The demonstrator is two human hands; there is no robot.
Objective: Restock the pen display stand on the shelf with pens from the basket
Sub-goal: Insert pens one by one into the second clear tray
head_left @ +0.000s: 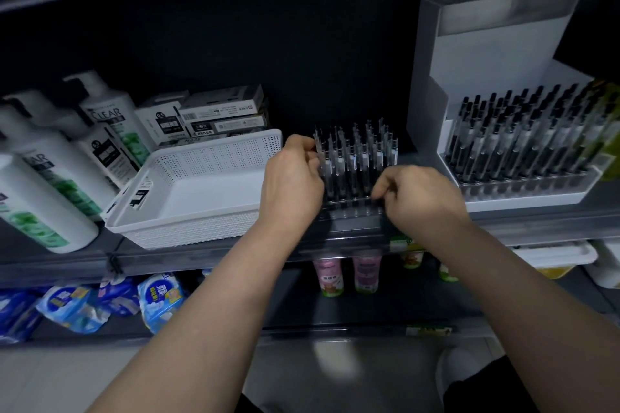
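Restocking looks close to finished at a shop shelf (201,260), where a person's two hands work on the clear pen display stand (352,213) set between a white basket (214,148) and a second, white stand (496,43). The left hand (293,178) is curled at the clear stand's left-rear corner, thumb and forefinger pinching the upper barrel of the corner pen (318,147), seemingly to steady or straighten it in its socket. The right hand (416,194), knuckles up, has its fingers bunched, with thumb and forefinger nipped together at the foot of the front row. They appear to be on a front-row pen (378,164), though blur leaves the exact hold uncertain. The pens (360,151) stand upright in stepped rows, so each can be seen and drawn out singly. The basket sits just beside the stand, within easy reach. No pens show on the visible part of its floor, only a dark tag against its left wall, which suggests the transfer is largely done. Counted: two hands, one basket, two stands, at least three white pump bottles (107,114) at far left, and a stack of pen boxes (221,111) behind the basket, number unclear. The clear stand's pens run to perhaps two or three dozen, too blurred to tally; the white stand is likewise packed with dark pens (520,137). Below, two pink cups (365,273) stand near a heap of blue packets (161,298).
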